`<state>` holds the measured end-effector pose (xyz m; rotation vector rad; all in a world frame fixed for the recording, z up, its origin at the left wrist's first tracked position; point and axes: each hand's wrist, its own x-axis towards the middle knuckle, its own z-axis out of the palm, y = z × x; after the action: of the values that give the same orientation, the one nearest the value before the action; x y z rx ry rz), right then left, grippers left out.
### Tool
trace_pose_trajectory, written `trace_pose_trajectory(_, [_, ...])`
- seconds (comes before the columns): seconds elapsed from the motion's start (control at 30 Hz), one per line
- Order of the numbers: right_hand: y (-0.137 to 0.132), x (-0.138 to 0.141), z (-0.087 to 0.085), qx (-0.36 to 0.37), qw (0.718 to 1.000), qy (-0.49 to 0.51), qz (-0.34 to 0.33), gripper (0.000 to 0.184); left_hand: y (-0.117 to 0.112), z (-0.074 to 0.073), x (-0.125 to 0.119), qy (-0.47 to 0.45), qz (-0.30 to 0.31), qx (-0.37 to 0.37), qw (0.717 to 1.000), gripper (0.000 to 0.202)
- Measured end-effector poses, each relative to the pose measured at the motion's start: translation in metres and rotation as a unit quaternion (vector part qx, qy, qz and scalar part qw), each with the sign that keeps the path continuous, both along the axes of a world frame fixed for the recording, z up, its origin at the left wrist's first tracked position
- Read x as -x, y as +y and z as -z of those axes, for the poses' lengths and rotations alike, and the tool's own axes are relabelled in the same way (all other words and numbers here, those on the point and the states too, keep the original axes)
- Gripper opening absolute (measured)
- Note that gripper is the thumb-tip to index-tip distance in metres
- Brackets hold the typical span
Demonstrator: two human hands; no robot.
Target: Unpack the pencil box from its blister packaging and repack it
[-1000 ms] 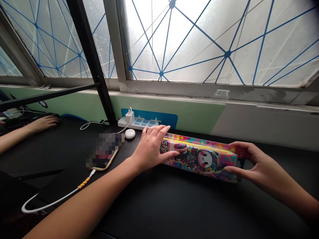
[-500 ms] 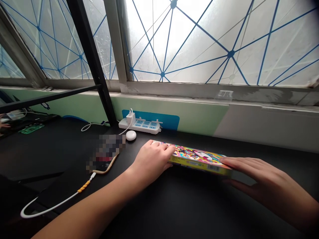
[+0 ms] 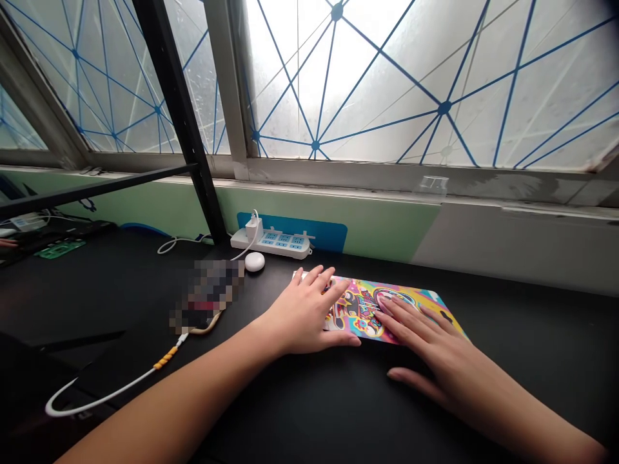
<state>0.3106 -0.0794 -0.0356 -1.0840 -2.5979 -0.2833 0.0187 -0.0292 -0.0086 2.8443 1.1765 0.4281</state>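
A flat, brightly coloured cartoon-printed box (image 3: 363, 305) lies face up on the black desk (image 3: 309, 399), close to the wall. My left hand (image 3: 304, 312) rests flat on its left end, fingers spread. My right hand (image 3: 425, 341) lies flat across its right half, fingers stretched toward the middle, thumb out on the desk. Both hands press on the box and grip nothing.
A white power strip (image 3: 271, 243) with a plugged charger sits by the wall, a small white round puck (image 3: 254, 261) in front of it. A blurred phone (image 3: 206, 299) on a white cable (image 3: 111, 390) lies to the left. A black post (image 3: 181, 122) rises at left.
The box stood tilted on its long edge between my hands; it now lies flat face up, and both hands have moved on top of it. Another person's hand at far left has gone from view.
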Motion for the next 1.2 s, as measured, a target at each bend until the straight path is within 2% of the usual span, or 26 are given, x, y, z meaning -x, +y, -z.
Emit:
trace_pose_trajectory(0.1, [0.003,-0.005,-0.001,0.037,0.999,-0.011,0.001,0.079,0.005,0.003,0.003,0.006,-0.016,0.042,0.999,0.106])
trace_pose_trajectory(0.33, [0.014,-0.056,-0.025,0.184,0.982,-0.007,0.042,0.044,0.006,0.002,0.005,0.006,-0.018,0.065,0.998,0.105])
trace_pose_trajectory(0.4, [0.014,-0.066,-0.027,0.171,0.983,0.008,0.064,0.038,0.005,0.001,0.005,0.014,-0.018,0.067,0.997,0.104])
trace_pose_trajectory(0.5, [0.012,-0.061,-0.023,0.087,0.992,0.027,0.088,0.041,0.004,0.002,0.004,0.027,-0.019,0.064,0.997,0.102])
trace_pose_trajectory(0.6, [0.007,-0.029,-0.017,0.019,0.997,0.032,0.065,0.06,0.002,0.001,0.003,0.033,-0.016,0.061,0.997,0.102])
trace_pose_trajectory(0.7, [0.0,0.011,-0.013,0.015,0.999,0.012,0.027,0.078,0.001,0.0,0.003,0.044,-0.017,0.068,0.997,0.102])
trace_pose_trajectory(0.8, [-0.003,0.033,-0.011,0.03,1.0,-0.006,0.006,0.079,0.002,0.0,0.002,0.048,-0.021,0.07,0.996,0.099])
trace_pose_trajectory(0.9, [-0.003,0.02,-0.014,0.043,0.999,-0.011,0.025,0.065,0.002,0.0,0.001,0.047,-0.022,0.066,0.996,0.097])
trace_pose_trajectory(1.03, [0.002,-0.023,-0.025,0.058,0.996,0.005,0.072,0.041,0.002,-0.001,0.002,0.056,-0.024,0.069,0.996,0.098])
trace_pose_trajectory(1.13, [0.004,-0.041,-0.027,0.063,0.993,0.022,0.097,0.039,0.002,0.0,0.002,0.062,-0.024,0.067,0.996,0.099])
trace_pose_trajectory(1.2, [0.003,-0.039,-0.023,0.056,0.992,0.031,0.107,0.048,0.002,0.001,0.002,0.065,-0.023,0.062,0.996,0.098])
